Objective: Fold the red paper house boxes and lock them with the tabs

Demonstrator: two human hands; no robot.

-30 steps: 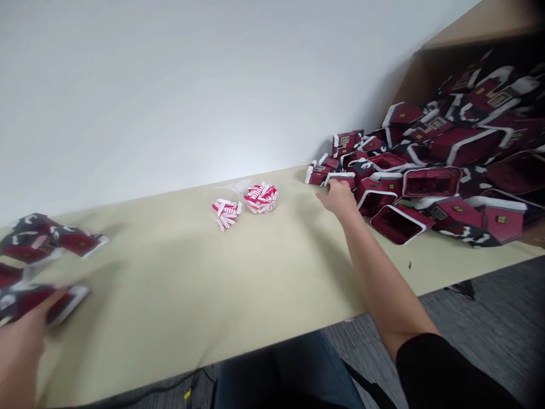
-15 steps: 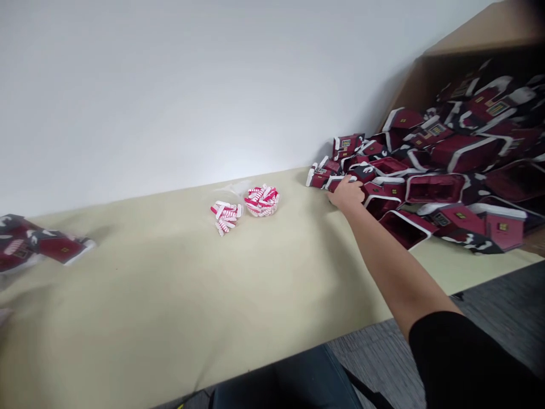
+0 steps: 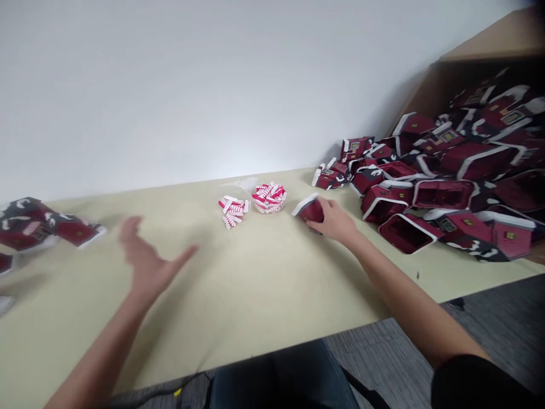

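Note:
My right hand (image 3: 336, 220) grips a small dark-red toy house (image 3: 310, 210) with a white edge, held over the table just left of the large pile. My left hand (image 3: 149, 264), a little blurred, hovers above the left half of the table with thumb and fingers spread and nothing in them. Between the hands, farther back, sits a clear round tub (image 3: 269, 199) full of red-and-white striped pieces. Beside it, more striped pieces (image 3: 233, 210) lie loose near a clear lid or dish (image 3: 238, 186).
A large cardboard box (image 3: 481, 42) lies at the right, with many toy houses (image 3: 445, 195) spilling from it onto the table. Several more houses (image 3: 29, 224) stand at the far left. A white wall backs the table; a dark chair (image 3: 281, 380) is at its front edge.
My right hand has drawn a house out of the pile and moved left with it. My left hand has come into view from the left, fingers spread.

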